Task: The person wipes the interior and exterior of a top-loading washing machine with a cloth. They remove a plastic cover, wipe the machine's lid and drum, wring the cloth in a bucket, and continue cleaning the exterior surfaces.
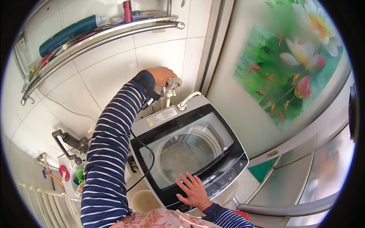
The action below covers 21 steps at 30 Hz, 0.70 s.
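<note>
My left hand (163, 75) reaches far forward to the tiled wall, closed around a crumpled grey cloth (174, 84). The cloth sits at the top of a white water tap and pipe (168, 98), partly covering it. Below stands a Haier top-loading washing machine (155, 115) with its transparent lid (188, 154) down; the drum shows through it. Flat on the front edge of the lid and black panel rests my right hand (194, 191), fingers spread. A white inlet hose (189, 99) joins the machine's back edge.
A metal wall shelf (99, 30) carries a teal bottle (70, 34) and a dark pink tube (127, 11). At left are a black faucet (68, 144) and a basin (67, 188). A frosted door with a lotus picture (285, 65) stands at right. A black cable (149, 166) hangs beside the machine.
</note>
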### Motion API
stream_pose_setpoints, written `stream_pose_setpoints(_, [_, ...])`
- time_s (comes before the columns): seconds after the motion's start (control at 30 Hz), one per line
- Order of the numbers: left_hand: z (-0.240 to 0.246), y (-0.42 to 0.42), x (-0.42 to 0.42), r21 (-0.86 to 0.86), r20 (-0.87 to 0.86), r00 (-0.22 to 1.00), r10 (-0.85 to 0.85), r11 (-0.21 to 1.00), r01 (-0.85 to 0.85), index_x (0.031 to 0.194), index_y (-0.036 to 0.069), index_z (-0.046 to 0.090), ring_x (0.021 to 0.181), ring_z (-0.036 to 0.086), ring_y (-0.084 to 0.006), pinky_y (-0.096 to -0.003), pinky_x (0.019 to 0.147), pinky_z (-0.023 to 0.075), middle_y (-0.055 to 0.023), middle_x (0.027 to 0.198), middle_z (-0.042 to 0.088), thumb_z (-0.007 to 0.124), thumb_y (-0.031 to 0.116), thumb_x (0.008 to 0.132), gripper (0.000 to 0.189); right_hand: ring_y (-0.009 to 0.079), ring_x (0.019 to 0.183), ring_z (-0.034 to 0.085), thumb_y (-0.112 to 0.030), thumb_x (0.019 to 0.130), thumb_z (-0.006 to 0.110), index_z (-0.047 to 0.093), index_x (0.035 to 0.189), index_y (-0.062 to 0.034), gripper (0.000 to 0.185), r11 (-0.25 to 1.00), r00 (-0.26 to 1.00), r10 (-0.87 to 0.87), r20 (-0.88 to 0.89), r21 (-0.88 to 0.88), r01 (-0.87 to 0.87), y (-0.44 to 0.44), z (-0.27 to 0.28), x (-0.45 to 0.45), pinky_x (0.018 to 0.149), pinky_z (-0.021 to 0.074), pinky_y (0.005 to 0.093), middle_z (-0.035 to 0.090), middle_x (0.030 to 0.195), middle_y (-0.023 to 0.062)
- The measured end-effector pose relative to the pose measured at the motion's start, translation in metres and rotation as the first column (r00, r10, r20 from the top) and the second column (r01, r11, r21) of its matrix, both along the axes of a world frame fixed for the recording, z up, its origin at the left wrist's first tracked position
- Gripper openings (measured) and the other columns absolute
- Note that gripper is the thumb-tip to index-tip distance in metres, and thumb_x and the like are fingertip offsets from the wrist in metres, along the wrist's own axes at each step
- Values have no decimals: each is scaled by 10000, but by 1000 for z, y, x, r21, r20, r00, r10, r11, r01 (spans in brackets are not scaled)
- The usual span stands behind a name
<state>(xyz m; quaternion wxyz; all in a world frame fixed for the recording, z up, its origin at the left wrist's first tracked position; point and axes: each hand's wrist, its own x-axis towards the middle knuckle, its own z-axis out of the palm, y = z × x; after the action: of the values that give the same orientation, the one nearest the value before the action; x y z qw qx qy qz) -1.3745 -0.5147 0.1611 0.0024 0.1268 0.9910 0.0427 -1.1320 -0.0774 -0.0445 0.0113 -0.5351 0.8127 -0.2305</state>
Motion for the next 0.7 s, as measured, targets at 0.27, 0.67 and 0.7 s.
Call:
stream_pose_setpoints(0.27, [-37, -6, 11, -12, -333, 943, 9, 1000, -14, 1197, 122, 686, 1004, 664, -379, -473, 859, 526, -130, 1066, 680, 682, -32, 807, 419, 316, 1517, 381, -445, 928, 697, 509, 1555, -187, 703, 1000, 1000, 13, 17, 21, -13, 1, 1, -1, 1212, 307, 489, 431, 1650, 66])
stream_pose_setpoints(0.67, [-97, 34, 33, 381, -694, 605, 390, 912, -151, 1288, 98, 677, 1142, 653, -408, -465, 974, 536, -178, 1269, 678, 619, -83, 789, 534, 306, 1528, 370, -441, 933, 691, 505, 1560, -192, 699, 1000, 1000, 1, 11, 15, -1, 2, 0, 1, 1228, 295, 477, 426, 1654, 61])
stream_pose_setpoints(0.7, [-99, 38, 32, 416, -710, 574, 409, 900, -127, 1281, 87, 680, 1149, 652, -409, -464, 979, 534, -186, 1273, 680, 621, -80, 788, 524, 307, 1528, 371, -440, 935, 690, 504, 1560, -191, 698, 1000, 1000, -1, 12, 13, 1, 3, 0, 1, 1229, 295, 477, 427, 1653, 63])
